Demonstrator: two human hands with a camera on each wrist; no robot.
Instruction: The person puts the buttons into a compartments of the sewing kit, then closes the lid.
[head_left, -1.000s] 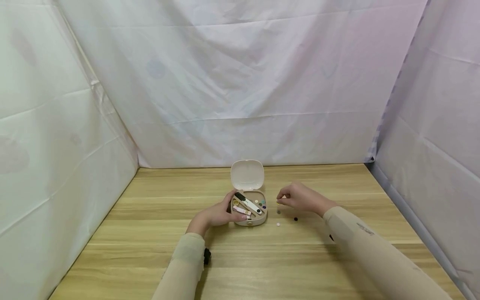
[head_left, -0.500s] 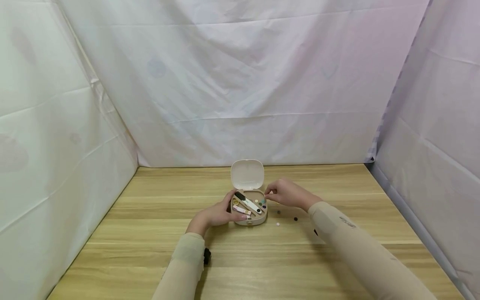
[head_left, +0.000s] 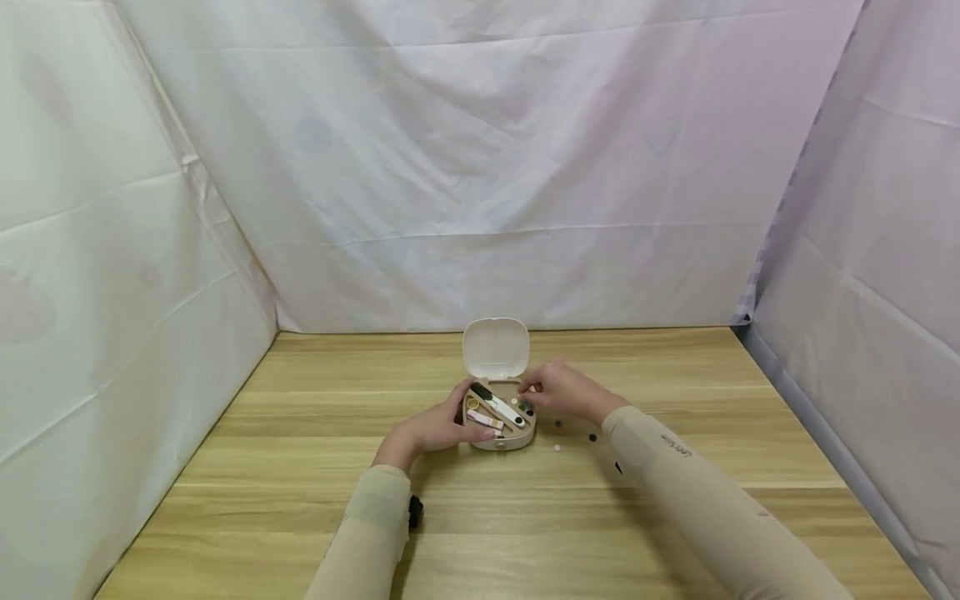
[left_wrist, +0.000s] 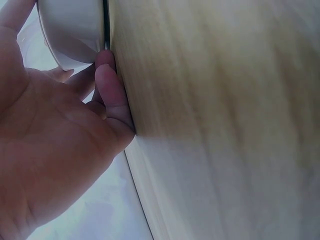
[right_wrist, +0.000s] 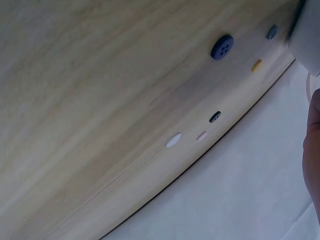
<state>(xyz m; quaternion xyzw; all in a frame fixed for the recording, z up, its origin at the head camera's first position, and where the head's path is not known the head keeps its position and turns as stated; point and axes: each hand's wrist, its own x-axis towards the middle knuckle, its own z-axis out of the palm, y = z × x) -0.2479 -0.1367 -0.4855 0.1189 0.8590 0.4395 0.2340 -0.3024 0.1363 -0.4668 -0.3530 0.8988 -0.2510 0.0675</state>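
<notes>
A small cream sewing box (head_left: 502,445), its lid (head_left: 495,348) raised, stands on the table. My left hand (head_left: 433,427) grips its left side, thumb over the front rim; the left wrist view shows fingers curled against the box wall (left_wrist: 75,35). Over the right compartment hovers my right hand (head_left: 566,390), fingertips together and dipped toward several small buttons (head_left: 530,412). Whether a button is between those fingertips is hidden. A white tool with a black end (head_left: 497,405) lies diagonally inside, beside a pale patterned strip (head_left: 485,419) and a gold ring-shaped piece (head_left: 473,403).
On the wooden table (head_left: 337,500), right of the box, lie loose buttons, among them a dark blue one (right_wrist: 222,47), an orange one (right_wrist: 256,65) and a white one (right_wrist: 173,140). White cloth (head_left: 480,167) hangs behind and at both sides.
My right hand has moved left from the tabletop beside the box to above its right compartment. My left hand has stayed on the box.
</notes>
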